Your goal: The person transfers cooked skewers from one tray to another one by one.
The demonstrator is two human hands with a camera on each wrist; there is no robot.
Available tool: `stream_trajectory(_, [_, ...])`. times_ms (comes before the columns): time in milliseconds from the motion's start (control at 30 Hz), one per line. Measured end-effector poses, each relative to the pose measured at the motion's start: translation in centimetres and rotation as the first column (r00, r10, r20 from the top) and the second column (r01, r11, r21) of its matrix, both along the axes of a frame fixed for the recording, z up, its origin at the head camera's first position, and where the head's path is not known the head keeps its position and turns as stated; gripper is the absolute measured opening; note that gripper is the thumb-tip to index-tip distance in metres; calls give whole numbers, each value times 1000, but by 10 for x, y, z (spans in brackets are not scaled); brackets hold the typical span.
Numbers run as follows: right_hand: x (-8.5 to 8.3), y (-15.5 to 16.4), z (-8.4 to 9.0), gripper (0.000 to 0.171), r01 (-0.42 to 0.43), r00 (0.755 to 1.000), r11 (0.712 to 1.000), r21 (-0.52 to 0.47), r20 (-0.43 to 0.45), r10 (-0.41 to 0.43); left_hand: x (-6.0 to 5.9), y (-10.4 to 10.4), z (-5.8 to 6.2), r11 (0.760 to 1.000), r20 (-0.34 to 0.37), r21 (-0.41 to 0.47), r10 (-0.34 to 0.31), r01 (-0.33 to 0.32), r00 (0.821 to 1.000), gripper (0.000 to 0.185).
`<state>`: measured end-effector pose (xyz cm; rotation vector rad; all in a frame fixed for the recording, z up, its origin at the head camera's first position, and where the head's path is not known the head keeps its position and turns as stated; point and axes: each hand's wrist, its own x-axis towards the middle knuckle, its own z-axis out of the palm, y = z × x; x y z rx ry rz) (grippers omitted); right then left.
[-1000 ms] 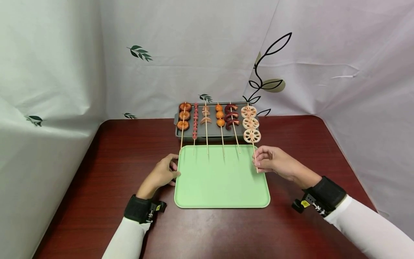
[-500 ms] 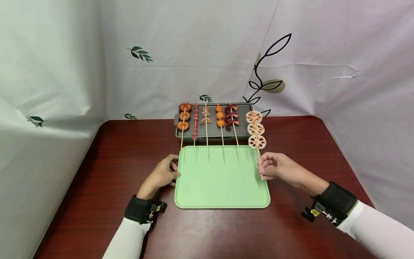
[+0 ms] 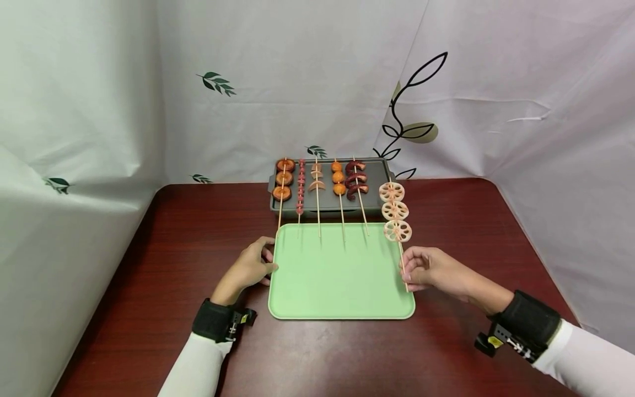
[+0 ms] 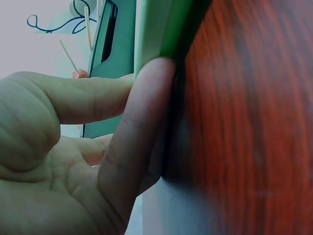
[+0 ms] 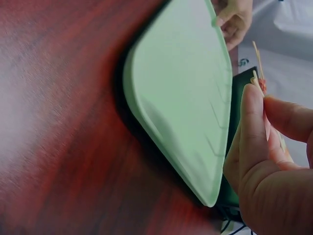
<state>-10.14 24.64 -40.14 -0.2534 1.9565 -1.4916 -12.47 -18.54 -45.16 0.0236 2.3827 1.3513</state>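
Observation:
My right hand pinches the stick of a lotus-root skewer with three pale slices, held over the right edge of the light green tray. In the right wrist view the right hand's fingers close on the stick beside the tray. My left hand rests against the tray's left edge, its fingers pressed to the green rim. Behind the tray a grey grill pan carries several other skewers.
The dark red wooden table runs out to a white leaf-print cloth backdrop on three sides. The sticks of the skewers on the pan overhang the tray's far edge.
My right hand has drawn the lotus-root skewer off the pan, toward me and to the right. The left hand has stayed at the tray's edge.

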Motion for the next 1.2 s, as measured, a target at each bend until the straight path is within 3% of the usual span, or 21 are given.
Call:
stream_trajectory(533, [21, -4, -12, 15, -106, 994, 994, 36, -32, 107, 0, -1, -1, 1000, 1, -5, 1, -1, 1000, 61])
stream_trajectory(967, [37, -4, -15, 13, -116, 993, 993, 30, 33, 115, 1, -1, -2, 1000, 7, -4, 5, -5, 1000, 61])
stream_trajectory(1200, [45, -2, -20, 15, -114, 990, 993, -22, 81, 116, 1, 0, 0, 1000, 7, -7, 8, -8, 1000, 61])
